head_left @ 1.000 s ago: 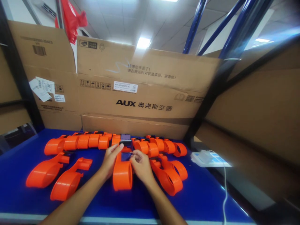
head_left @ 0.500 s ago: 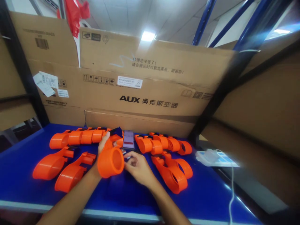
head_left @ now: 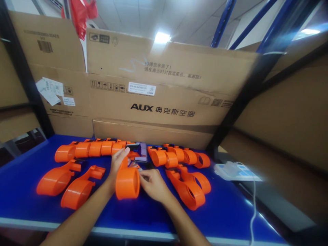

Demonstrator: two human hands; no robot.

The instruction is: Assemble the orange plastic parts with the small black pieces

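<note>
My left hand grips an orange plastic tape dispenser by its left side, holding it just above the blue table with its round barrel toward me. My right hand is closed next to the dispenser's right side, its fingertips pinched near small parts by the barrel; what they pinch is too small to name. Just behind the dispenser a phone lies on the table.
A row of orange dispensers lies at the back left and another row at the back right. More dispensers lie at front left and right. Cardboard boxes wall the back. A white charger with cable lies right.
The dispenser was lifted and tipped with its open end toward me half a second ago; now it is lowered and turned back, barrel down. My right hand stays close beside it.
</note>
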